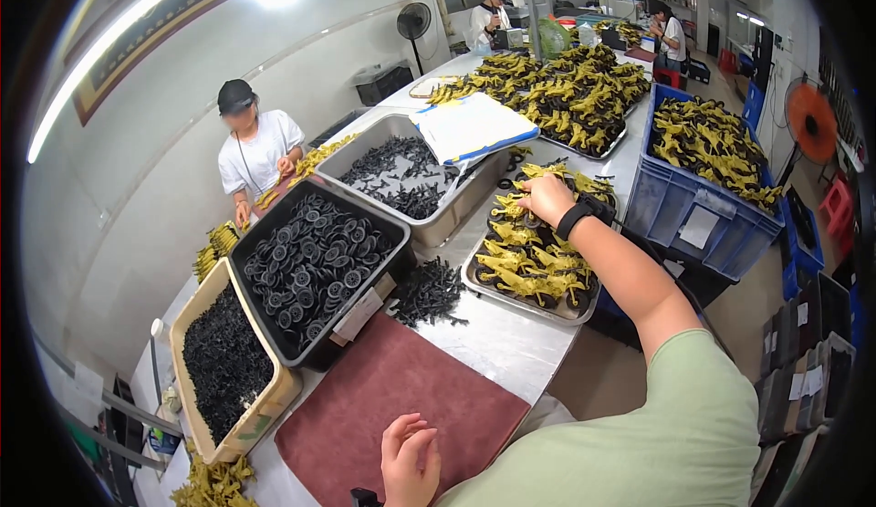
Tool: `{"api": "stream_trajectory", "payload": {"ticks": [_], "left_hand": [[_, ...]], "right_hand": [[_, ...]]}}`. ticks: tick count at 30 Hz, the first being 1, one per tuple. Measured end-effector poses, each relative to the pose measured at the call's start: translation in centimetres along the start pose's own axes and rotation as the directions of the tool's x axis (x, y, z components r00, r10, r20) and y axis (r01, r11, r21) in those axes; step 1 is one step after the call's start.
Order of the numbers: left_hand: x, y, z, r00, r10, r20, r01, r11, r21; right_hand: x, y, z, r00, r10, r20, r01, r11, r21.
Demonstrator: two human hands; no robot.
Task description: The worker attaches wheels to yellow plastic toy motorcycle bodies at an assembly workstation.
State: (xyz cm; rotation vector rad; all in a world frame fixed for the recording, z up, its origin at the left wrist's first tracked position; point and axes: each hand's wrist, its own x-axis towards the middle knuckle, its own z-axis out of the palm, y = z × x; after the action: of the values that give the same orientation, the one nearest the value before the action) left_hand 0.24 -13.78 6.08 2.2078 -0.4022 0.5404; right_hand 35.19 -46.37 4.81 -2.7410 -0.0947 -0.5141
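My right hand (548, 199), with a black band on its wrist, reaches over a metal tray (520, 303) of yellow toy motorcycles (516, 261) with black wheels. Its fingers are closed on a toy motorcycle near the tray's far end; the hand hides part of it. Low in the picture, my left hand (409, 461) hovers over a dark red cloth mat (392, 397). Its fingers are loosely bent and apart, with nothing in them. Loose black parts (431, 292) lie in a pile between the mat and the tray.
Left of the mat stand a black bin (315, 261) of black wheels and a cream bin (228, 361) of small black parts. Beyond is a metal tub (392, 174) under a white board (474, 128). A blue crate (707, 206) of toy motorcycles stands right. A co-worker (260, 146) sits opposite.
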Motion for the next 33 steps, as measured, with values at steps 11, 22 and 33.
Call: {"api": "stream_trajectory", "payload": {"ticks": [11,22,33], "left_hand": [[-0.4,0.2,-0.3,1.0,0.003,-0.006,-0.003,1.0,-0.018],[-4.1,-2.4,-4.9,0.996,-0.075,0.053,0.064,0.981,0.185],[-19.2,-15.3,-19.5,0.631,-0.153,-0.76,0.754,0.353,0.555]], "right_hand": [[-1.9,-0.8,2.1,0.842,-0.53,-0.098,0.507,0.841,-0.187],[-5.2,-5.4,-0.4,0.863,-0.503,-0.047,0.503,0.864,-0.021],[-23.3,-20.8,-2.7,0.222,-0.853,0.473,0.436,0.521,0.734]]}}
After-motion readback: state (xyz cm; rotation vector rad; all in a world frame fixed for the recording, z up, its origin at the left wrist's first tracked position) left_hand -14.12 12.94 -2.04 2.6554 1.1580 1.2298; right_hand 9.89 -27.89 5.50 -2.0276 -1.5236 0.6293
